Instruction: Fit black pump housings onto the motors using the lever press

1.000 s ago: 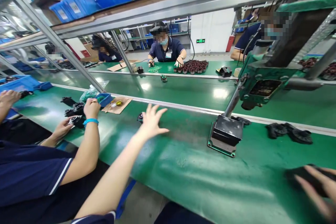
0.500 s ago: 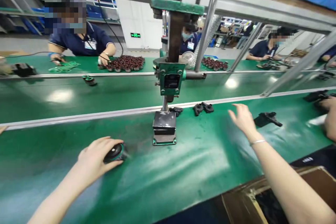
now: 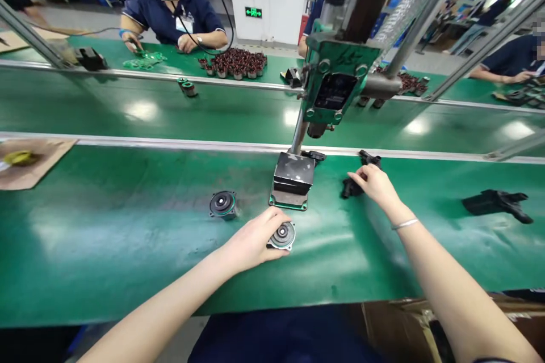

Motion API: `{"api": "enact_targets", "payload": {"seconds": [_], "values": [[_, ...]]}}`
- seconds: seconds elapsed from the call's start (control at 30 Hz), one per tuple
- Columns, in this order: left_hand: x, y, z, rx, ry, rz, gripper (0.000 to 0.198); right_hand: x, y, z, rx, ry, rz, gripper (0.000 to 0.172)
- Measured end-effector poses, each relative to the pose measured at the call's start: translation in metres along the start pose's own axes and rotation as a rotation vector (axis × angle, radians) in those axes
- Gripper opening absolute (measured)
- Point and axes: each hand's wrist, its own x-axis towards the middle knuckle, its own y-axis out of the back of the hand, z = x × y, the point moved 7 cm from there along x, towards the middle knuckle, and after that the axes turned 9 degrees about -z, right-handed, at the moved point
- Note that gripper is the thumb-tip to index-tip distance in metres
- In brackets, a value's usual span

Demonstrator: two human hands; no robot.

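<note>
My left hand (image 3: 258, 241) is wrapped around a round motor part (image 3: 283, 233) with a dark top, a thin green ring and a silvery flange, in front of the press base. A similar motor part (image 3: 223, 204) stands upright on the green bench to the left of that hand. My right hand (image 3: 378, 187) has its fingers closed at a black plastic part (image 3: 349, 188), which they partly cover. Just beyond those fingers lies another black plastic piece (image 3: 369, 157).
A press head (image 3: 334, 82) hangs above a black block (image 3: 294, 170) on the bench. A larger black housing (image 3: 496, 204) lies at right. At left is a brown sheet (image 3: 46, 173) with something yellow. Across the rail, a co-worker (image 3: 170, 11) sits near several reddish coils (image 3: 238, 62).
My view has shifted. The left hand has moved right, near the press base, with a motor part in it. The right hand has come to the small black parts and its fingers have closed.
</note>
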Motion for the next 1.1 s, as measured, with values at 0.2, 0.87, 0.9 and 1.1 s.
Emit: {"api": "enact_targets", "payload": {"seconds": [0.2,0.87,0.9,1.1], "values": [[0.000,-0.020,-0.027,-0.304,-0.041,0.168,0.073,-0.080,-0.012,-0.035,0.090,0.152,-0.013,0.039],[-0.007,-0.038,-0.035,-0.383,0.006,0.252,0.071,-0.112,-0.030,-0.049,0.138,0.165,-0.007,0.036],[-0.007,-0.038,-0.034,-0.396,0.006,0.265,0.072,-0.110,-0.027,-0.050,0.133,0.182,-0.019,0.037],[-0.008,-0.039,-0.030,-0.396,0.027,0.305,0.067,-0.114,0.008,-0.108,0.163,0.147,0.073,0.023]]}}
